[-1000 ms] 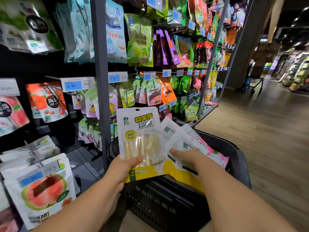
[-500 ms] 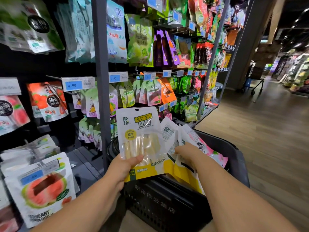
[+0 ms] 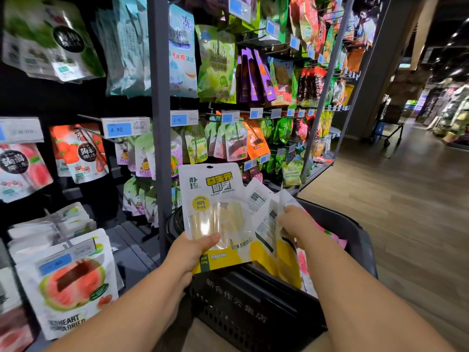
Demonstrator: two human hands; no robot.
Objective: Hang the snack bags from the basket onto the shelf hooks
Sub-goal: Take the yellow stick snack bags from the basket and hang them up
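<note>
Left hand (image 3: 190, 252): it gripped the lower part of the front snack bag (image 3: 210, 194). The thumb lay across the front just under the clear window, and the other fingers were hidden behind the bag.
Right hand (image 3: 295, 224): its fingers were curled into the other snack bags (image 3: 264, 224) and pinched them near their upper edges. How many it held, I cannot tell.
Front snack bag: white above and yellow below, it stood upright in the lower centre of the frame. The hanging hole at its top edge was free.
Other snack bags: they were spread like a fan just behind and to the right of the front bag, touching it, between the two hands.
Pink bag (image 3: 332, 240): it showed behind the right wrist, low inside the basket.
Basket (image 3: 253, 301): dark plastic, it stood directly under both hands and the held bags.
Shelf hook (image 3: 88, 117): at middle left of the frame, it carried a price tag (image 3: 125, 127) marked 4.90 and was well apart from the held bags.
Shelf post (image 3: 158, 123): grey and upright, it stood just left of the front bag.
Watermelon bag (image 3: 73, 283): it hung at the lower left of the frame.
Floor (image 3: 406, 199): wooden, it ran along the right side of the frame.
</note>
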